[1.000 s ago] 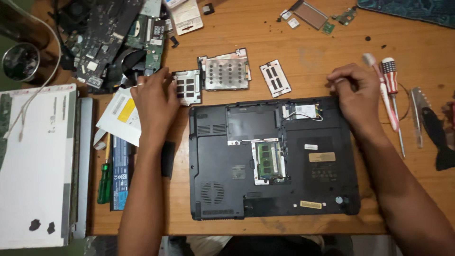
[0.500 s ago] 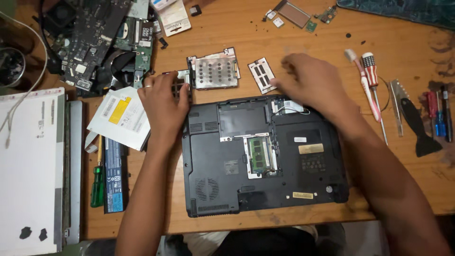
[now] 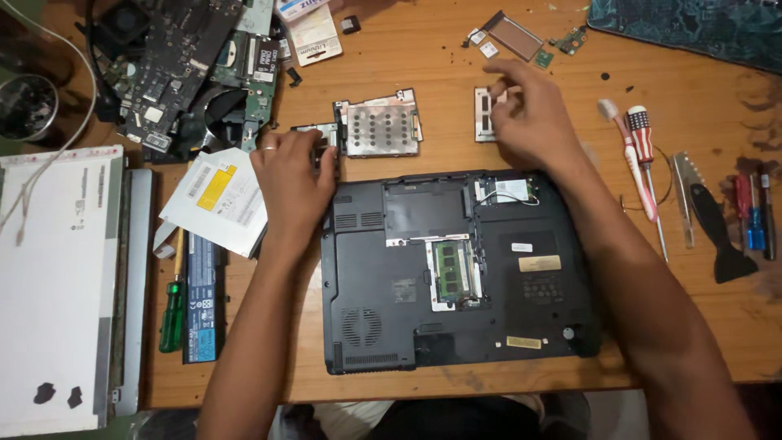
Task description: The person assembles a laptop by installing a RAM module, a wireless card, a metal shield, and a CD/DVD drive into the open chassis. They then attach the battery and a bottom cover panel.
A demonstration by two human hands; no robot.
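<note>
A person's two bare hands work above an upturned black laptop (image 3: 456, 273) lying at the centre of a wooden table (image 3: 700, 73), its memory bay open with a green module (image 3: 450, 271) showing. The left hand (image 3: 292, 179), a ring on one finger, rests at the laptop's upper left corner, fingers curled down onto a small dark cover (image 3: 314, 134); whether it grips the cover cannot be told. Just right of that cover lies a perforated metal plate (image 3: 379, 124). The right hand (image 3: 529, 122), in the upper centre of the frame, has its fingers bent over a small slotted panel (image 3: 484, 114) on the table, touching it; a firm hold cannot be made out. At upper left sit bare circuit boards (image 3: 183, 57). A white-topped optical drive (image 3: 218, 195) lies left of the left hand, with a green-handled screwdriver (image 3: 173, 305) and a battery (image 3: 202, 297) below it, and a white screen panel (image 3: 53, 285) at far left. A red-and-white screwdriver (image 3: 642, 151) and a black pry tool (image 3: 717, 232) lie at right.
</note>
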